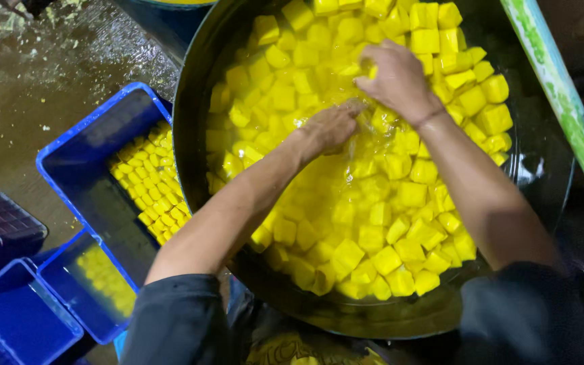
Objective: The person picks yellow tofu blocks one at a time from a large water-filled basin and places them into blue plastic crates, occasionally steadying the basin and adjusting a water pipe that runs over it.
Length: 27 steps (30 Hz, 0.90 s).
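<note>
A large dark basin (197, 81) fills most of the view. It holds yellow liquid crowded with yellow cubes (373, 236). Left of the basin, on the wet floor (28, 81), a blue crate (76, 145) carries neat rows of smaller yellow cubes along its right side. More blue crates (21, 318) stand below it, near the left edge. A green pole (569, 108) slants down the right side of the view. Both arms reach into the basin. The left hand (332, 125) lies flat, fingers together, at the liquid surface among the cubes. The right hand (397, 74) is curled over the cubes just beside it; whether it grips one cannot be determined.
</note>
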Available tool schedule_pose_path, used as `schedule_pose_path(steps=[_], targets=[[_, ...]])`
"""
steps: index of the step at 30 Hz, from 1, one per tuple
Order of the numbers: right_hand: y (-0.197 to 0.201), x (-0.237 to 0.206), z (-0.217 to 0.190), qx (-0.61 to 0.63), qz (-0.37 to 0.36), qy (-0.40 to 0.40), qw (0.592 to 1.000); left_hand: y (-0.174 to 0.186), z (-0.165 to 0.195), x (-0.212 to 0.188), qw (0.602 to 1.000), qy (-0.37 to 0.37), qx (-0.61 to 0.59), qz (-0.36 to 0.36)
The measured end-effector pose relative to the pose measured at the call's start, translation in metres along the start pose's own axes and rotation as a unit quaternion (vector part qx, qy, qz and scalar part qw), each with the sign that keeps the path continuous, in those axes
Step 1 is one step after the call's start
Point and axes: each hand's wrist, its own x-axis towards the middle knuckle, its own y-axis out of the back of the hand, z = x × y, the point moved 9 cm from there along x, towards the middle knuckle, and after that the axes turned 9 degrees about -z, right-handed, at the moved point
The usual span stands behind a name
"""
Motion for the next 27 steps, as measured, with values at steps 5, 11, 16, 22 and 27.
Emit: schedule_pose_path(steps=[5, 11, 16, 22, 27], targets=[[-0.039, 0.033, 0.005, -0.009, -0.064, 0.014, 0.998, 0.017, -0.029, -0.021, 0.976, -0.008, -0.186, 0.112], [-0.003, -0.008, 0.036, 0.39, -0.067, -0.095, 0.914, 0.03, -0.083, -0.051, 0.751, 0.139, -0.6, 0.238], [0.009, -0.035, 0.001, 0.494, -0.048, -0.114, 0.861, 0.016, -0.081, -0.021, 0.403, 0.046, -0.84, 0.362], [0.023, -0.023, -0.041, 0.345, -0.02, -0.102, 0.933, -0.001, -0.064, 0.002, 0.158, 0.038, -0.866, 0.473], [0.053, -0.018, -0.11, 0.027, 0.085, 0.126, 0.988, 0.01, -0.058, 0.004, 0.096, 0.003, -0.881, 0.463]])
